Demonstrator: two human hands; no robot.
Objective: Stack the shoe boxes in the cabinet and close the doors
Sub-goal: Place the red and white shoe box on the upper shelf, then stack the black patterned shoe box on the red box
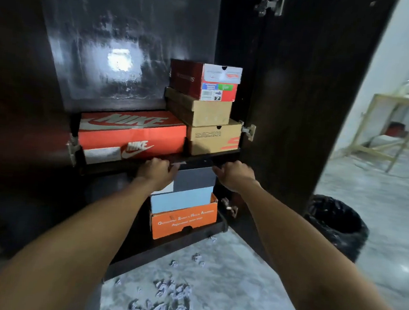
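A dark cabinet stands open, its right door (289, 100) swung outward. On the upper shelf (205, 158) lies an orange Nike box (131, 130); beside it a tan Skechers box (212, 138) carries a plain brown box (199, 112) and a red box (205, 80). On the lower level an orange box (183, 221) bears a light blue box (182, 201) and a dark grey box (195, 177). My left hand (156, 170) and my right hand (234, 173) grip the grey box at its two sides, just under the shelf edge.
The left door (18, 89) is open at the left. A black bin (335, 225) stands on the floor to the right of the cabinet. Crumpled paper scraps (168, 297) litter the pale floor in front. A wooden frame (393, 131) stands at the far right.
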